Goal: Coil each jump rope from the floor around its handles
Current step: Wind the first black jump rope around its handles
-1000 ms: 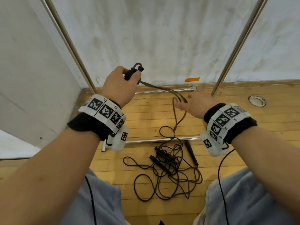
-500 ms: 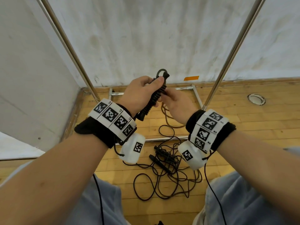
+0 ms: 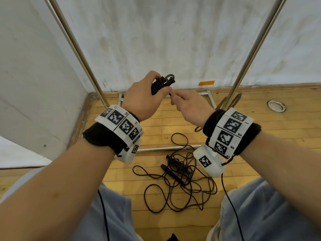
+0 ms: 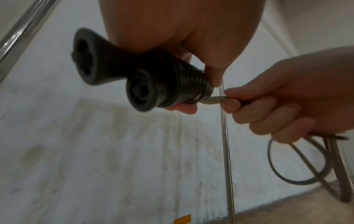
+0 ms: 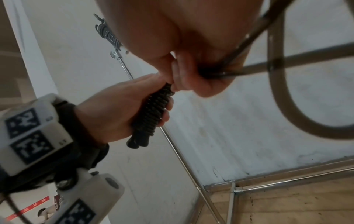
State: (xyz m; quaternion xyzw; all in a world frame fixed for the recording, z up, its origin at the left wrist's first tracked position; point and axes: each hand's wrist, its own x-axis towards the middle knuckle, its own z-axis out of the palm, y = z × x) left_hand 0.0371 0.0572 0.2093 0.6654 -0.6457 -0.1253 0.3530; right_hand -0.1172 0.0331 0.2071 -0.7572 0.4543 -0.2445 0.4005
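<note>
My left hand (image 3: 144, 94) grips a pair of black jump-rope handles (image 3: 159, 85) held together, with dark rope wound tightly round them (image 4: 184, 84) (image 5: 157, 109). Right beside it, my right hand (image 3: 189, 106) pinches the free rope (image 4: 216, 100) where it leaves the coil. The slack loops out behind that hand (image 4: 298, 165) (image 5: 283, 97). On the wooden floor below lies a tangle of further black ropes (image 3: 178, 181) with loose handles (image 3: 172, 173) among them.
A metal frame surrounds the spot: slanted poles at left (image 3: 78, 53) and right (image 3: 250, 53), floor bars (image 3: 165, 149) in front of the tangle. A white wall (image 3: 173, 40) stands behind. A round metal floor fitting (image 3: 276, 106) sits at right. My knees flank the tangle.
My right hand swung from the right in to the handles and has now drawn slightly away, pulling rope. The left hand turned the handles and now holds them upright again with more turns on.
</note>
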